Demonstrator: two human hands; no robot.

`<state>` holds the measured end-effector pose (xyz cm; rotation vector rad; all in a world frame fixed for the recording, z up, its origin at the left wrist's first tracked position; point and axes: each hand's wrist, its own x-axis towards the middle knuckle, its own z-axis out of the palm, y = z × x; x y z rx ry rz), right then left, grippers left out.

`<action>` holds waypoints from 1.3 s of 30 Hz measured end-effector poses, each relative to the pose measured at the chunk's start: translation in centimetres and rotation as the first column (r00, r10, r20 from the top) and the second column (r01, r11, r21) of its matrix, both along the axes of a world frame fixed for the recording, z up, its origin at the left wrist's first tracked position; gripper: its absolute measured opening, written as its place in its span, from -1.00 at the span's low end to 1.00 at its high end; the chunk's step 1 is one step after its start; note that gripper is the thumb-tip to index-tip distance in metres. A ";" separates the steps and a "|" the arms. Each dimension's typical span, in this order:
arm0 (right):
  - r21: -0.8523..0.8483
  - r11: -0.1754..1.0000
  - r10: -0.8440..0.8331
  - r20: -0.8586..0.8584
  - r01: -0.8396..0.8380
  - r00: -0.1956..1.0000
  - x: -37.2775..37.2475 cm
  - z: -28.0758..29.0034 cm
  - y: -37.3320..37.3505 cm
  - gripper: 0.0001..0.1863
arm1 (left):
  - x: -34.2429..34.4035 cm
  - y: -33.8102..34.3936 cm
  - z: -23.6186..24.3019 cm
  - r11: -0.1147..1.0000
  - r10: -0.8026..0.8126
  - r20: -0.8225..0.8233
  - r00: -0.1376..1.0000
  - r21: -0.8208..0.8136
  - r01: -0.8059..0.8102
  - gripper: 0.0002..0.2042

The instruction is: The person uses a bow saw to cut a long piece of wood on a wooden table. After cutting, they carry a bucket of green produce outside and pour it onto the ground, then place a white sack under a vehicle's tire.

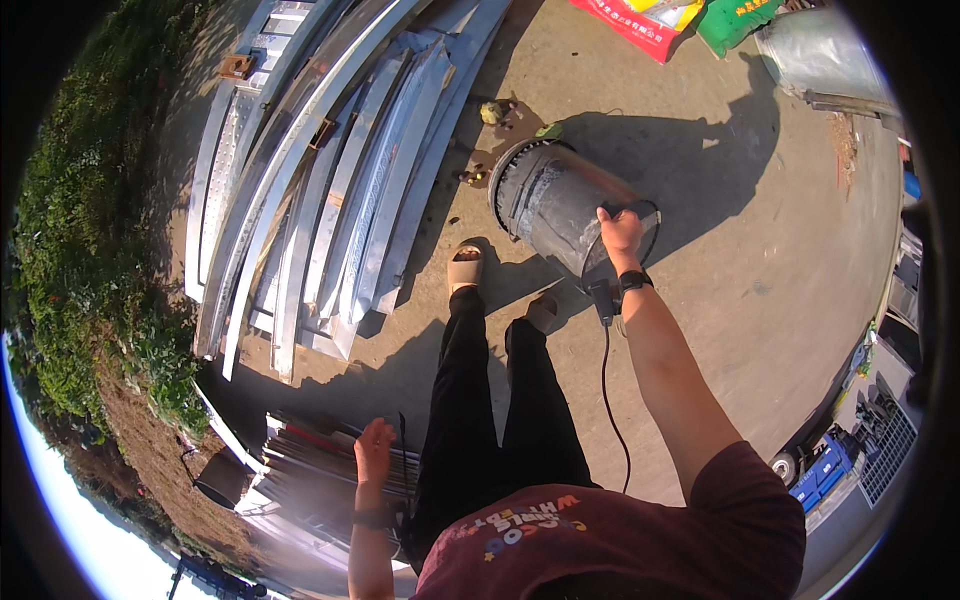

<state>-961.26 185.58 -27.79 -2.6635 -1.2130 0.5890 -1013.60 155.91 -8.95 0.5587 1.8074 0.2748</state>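
Note:
My right hand (621,230) is closed on the near end of a dark grey cylindrical container (550,195), which looks tilted or lying on the concrete. A black plug-like fitting (602,298) hangs below the hand, with a black cable (607,390) running down toward me. My left hand (374,450) hangs beside my left leg, fingers loosely apart and holding nothing. Small yellow-green pieces (491,113) lie near the container's far end. My sandalled feet (463,270) stand just short of it.
Long metal channels and sheets (310,200) lie stacked at left beside plants (80,220). More metal lengths (320,450) sit lower left. Red-and-yellow and green sacks (730,20) and a silver bundle (810,60) are at top right. A blue wheeled object (825,465) stands lower right.

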 end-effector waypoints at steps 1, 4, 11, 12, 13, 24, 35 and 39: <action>0.005 1.000 -0.008 -0.025 0.008 1.000 0.0 0.0 0.0 -0.55 | 0.3 -0.2 0.0 1.000 -0.002 -0.004 1.000 0.014 0.002 -0.67; 0.049 0.994 -0.089 -0.192 0.100 0.977 0.8 0.1 -1.2 -0.57 | 1.6 -1.0 0.1 0.999 -0.040 -0.022 0.999 0.004 0.041 -0.71; 0.148 0.908 -0.212 -0.646 0.392 0.733 3.2 2.0 -7.4 -0.57 | 3.9 -2.7 0.9 0.992 -0.128 -0.052 0.990 0.009 0.129 -0.77; 0.157 0.911 -0.207 -0.629 0.382 0.750 3.6 2.2 -8.0 -0.58 | 3.8 -2.9 0.9 0.989 -0.144 -0.066 0.987 0.020 0.146 -0.77; 0.167 0.913 -0.200 -0.612 0.372 0.765 4.0 2.5 -8.6 -0.59 | 3.8 -3.1 0.8 0.993 -0.111 -0.060 0.992 0.025 0.113 -0.77; 0.055 0.995 0.082 0.010 -0.082 0.997 6.0 6.9 -12.2 -0.63 | 3.9 -4.1 -0.5 0.997 -0.071 -0.028 0.997 -0.025 0.071 -0.73; 0.146 0.974 0.179 -0.036 -0.172 0.983 9.6 12.1 -13.8 -0.64 | 2.1 -1.4 -0.9 0.991 -0.129 -0.037 0.991 0.032 0.130 -0.78; 0.125 0.989 0.086 -0.077 -0.076 0.993 10.2 14.4 -15.8 -0.64 | 1.6 1.2 -1.1 0.951 -0.306 -0.011 0.952 0.042 0.306 -0.79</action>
